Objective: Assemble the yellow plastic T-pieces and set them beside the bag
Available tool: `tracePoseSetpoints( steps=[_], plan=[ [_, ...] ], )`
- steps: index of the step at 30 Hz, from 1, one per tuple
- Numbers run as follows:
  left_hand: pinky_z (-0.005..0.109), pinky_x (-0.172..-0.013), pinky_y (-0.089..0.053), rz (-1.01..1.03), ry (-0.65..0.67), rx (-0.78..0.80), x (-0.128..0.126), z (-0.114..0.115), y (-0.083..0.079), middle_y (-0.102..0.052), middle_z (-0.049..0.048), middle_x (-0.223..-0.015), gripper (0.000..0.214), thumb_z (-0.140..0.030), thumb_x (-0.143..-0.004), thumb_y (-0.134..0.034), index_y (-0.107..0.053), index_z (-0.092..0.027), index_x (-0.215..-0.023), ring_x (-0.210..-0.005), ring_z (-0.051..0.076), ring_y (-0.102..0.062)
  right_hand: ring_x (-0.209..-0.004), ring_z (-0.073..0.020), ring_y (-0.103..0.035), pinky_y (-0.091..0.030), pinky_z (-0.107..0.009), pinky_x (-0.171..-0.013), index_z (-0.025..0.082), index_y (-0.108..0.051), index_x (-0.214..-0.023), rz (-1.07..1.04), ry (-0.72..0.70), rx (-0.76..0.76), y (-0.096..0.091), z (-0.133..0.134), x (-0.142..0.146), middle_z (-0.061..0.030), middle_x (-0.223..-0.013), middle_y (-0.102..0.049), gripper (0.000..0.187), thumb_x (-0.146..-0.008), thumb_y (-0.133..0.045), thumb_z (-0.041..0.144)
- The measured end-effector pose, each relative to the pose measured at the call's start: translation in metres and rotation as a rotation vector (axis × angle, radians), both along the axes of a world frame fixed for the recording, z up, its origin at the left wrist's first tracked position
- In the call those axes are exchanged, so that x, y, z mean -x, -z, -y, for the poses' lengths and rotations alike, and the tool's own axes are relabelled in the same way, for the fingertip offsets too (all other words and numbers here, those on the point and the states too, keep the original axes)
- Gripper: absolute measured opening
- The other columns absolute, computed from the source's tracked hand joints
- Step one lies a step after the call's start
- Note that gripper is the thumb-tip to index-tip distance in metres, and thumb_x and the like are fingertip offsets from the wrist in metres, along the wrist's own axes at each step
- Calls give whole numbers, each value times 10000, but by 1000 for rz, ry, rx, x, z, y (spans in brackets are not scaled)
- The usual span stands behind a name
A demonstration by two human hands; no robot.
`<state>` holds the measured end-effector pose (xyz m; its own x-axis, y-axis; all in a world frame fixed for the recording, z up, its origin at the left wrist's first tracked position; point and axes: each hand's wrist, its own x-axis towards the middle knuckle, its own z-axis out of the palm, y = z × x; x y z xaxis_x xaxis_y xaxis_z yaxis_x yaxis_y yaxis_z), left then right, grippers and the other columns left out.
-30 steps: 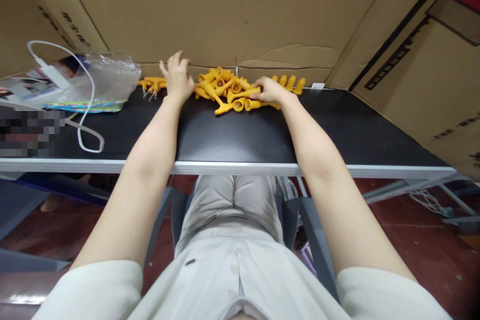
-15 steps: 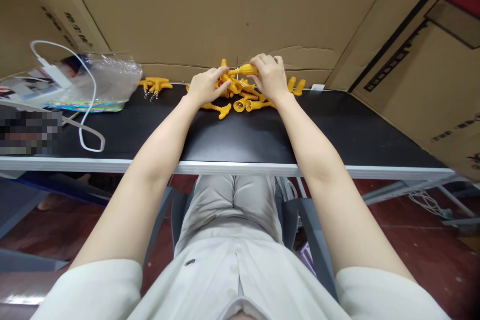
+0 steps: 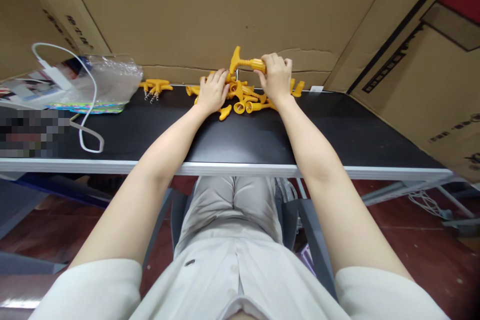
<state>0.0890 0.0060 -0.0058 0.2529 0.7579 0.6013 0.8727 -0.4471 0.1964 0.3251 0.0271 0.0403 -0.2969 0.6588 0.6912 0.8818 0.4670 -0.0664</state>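
My right hand (image 3: 276,77) is closed round the ribbed sleeve of a yellow corkscrew (image 3: 243,63). Its T-shaped handle points left and sticks up above the pile. My left hand (image 3: 213,91) rests on the left part of the pile, fingers bent over yellow pieces; what lies under them is hidden. Below and between the hands is the pile of yellow corkscrew parts (image 3: 249,95), some with hollow round ends facing me. One T-shaped handle (image 3: 225,112) pokes out in front of my left hand.
Several yellow handles with metal spirals (image 3: 157,85) lie to the left on the black tabletop (image 3: 240,140). Two yellow sleeves (image 3: 299,88) stand behind my right hand. Farther left are a clear plastic bag (image 3: 112,75) and a white cable (image 3: 93,90). Cardboard walls (image 3: 187,15) border the back and right.
The corkscrew in my right hand has risen slightly, its T-handle now clear of the pile. My left hand has moved right and a little nearer, its fingers drawn in over the pile.
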Motion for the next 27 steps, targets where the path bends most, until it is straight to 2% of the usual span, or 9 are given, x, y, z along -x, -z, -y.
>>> tracePoseSetpoints(
  steps=[5, 11, 16, 21, 27],
  plan=[
    [665, -1316, -190, -96, 99, 49, 0, 6, -1, -442, 216, -1730, 780, -663, -1025, -449, -479, -204, -1655, -1608, 416, -394, -1373, -438, -541, -327, -676, -1195, 247, -590, -1479, -36, 4, 21, 0, 1, -2, -206, -1447, -635, 552, -1088, -297, 506],
    [704, -1314, -150, -19, -21, -16, -2, -2, 6, -449, 225, -1722, 684, -560, -1065, -402, -499, -200, -1639, -1622, 415, -374, -1396, -417, -533, -344, -652, -1194, 230, -578, -1471, 46, 97, 39, 0, 2, -2, -214, -1480, -606, 538, -1098, -262, 454],
    [683, -1304, -191, 17, -51, -68, -3, 4, -2, -468, 178, -1718, 673, -582, -1068, -406, -464, -279, -1666, -1595, 412, -401, -1353, -432, -554, -350, -667, -1182, 214, -602, -1431, 34, 25, 14, 3, 2, 1, -215, -1432, -635, 515, -1090, -304, 460],
    [640, -1287, -229, 5, -54, -19, -5, 5, -10, -574, 212, -1600, 657, -511, -1088, -359, -455, -235, -1677, -1499, 435, -502, -1377, -382, -553, -335, -585, -1218, 213, -600, -1437, 132, -28, 34, 1, 8, 8, -186, -1457, -635, 509, -1110, -292, 454],
    [616, -1256, -276, 17, -86, -43, 7, -4, -12, -671, 197, -1433, 566, -479, -1078, -401, -556, -241, -1568, -1422, 423, -562, -1379, -376, -558, -329, -577, -1204, 211, -592, -1436, 214, -153, 43, 6, 1, 11, -180, -1459, -656, 511, -1115, -325, 504]
  ],
)
